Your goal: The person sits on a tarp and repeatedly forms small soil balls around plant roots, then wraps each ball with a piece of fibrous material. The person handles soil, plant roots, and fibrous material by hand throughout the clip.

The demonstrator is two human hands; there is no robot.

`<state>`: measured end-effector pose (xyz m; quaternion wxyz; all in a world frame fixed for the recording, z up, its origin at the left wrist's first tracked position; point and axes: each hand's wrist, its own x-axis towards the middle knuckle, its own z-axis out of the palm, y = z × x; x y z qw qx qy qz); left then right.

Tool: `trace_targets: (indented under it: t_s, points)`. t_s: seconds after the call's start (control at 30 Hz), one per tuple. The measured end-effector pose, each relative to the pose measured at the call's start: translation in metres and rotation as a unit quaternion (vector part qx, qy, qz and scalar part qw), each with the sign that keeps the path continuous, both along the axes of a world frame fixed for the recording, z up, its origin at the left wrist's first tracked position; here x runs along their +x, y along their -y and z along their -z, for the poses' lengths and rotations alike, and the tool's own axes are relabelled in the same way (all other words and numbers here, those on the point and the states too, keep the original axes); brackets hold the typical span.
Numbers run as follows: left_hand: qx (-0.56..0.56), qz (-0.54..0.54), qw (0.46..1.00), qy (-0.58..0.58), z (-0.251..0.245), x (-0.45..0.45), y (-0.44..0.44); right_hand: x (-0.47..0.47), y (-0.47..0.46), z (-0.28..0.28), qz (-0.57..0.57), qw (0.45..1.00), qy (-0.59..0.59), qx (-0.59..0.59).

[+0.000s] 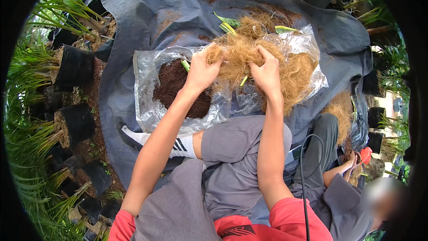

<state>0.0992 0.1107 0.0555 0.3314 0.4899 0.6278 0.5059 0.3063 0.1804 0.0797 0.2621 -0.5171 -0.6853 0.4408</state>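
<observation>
Both hands are on a loose mass of tan coconut fibre [239,55] in front of me. My left hand [203,68] pinches a tuft at its left side. Thumb and fingers of my right hand [267,70] grip the fibre's right part. More fibre [297,73] lies under and beside my right hand on a clear plastic sheet [309,42]. Dark brown potting soil [170,85] sits on another clear plastic sheet [142,107] at the left, below my left forearm. Green and yellow leaf pieces [229,28] lie by the fibre, and one piece [185,65] rests on the soil.
A dark blue tarp [130,33] spreads beneath everything. Potted plants in black grow bags [75,68] line the left and top edges. At the lower right another person [344,190] sits close by, hands near a red object [365,155]. A black cable [302,174] runs beside my right arm.
</observation>
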Motion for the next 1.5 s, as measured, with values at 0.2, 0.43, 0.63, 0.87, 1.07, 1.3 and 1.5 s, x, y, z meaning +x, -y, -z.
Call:
trace_targets:
  t_s: [0.2,0.43,0.63,0.87,1.07,1.3,1.5]
  points:
    - [0.033,0.055,0.998,0.010,0.003,0.000,-0.001,-0.004,-0.001,0.009,-0.078,0.995,-0.051,0.045]
    - [0.001,0.003,0.999,-0.041,0.001,0.008,0.002,-0.007,0.000,0.014,-0.055,0.990,-0.077,0.102]
    - [-0.009,0.010,1.000,0.007,0.006,0.003,0.003,-0.004,0.000,0.011,-0.053,0.996,-0.072,0.028]
    - [-0.027,0.039,0.997,0.058,0.012,-0.002,-0.004,-0.001,-0.003,0.003,0.002,0.996,-0.071,0.051]
    - [-0.029,0.053,0.994,0.092,0.015,-0.008,-0.004,-0.003,0.003,0.004,-0.097,0.983,-0.154,0.026]
    - [-0.057,0.075,0.985,0.142,0.011,-0.007,0.000,-0.003,-0.007,0.014,-0.016,0.993,-0.114,0.034]
    - [-0.053,0.059,0.989,0.122,-0.005,0.000,-0.004,-0.005,-0.007,0.016,0.048,0.983,-0.163,0.067]
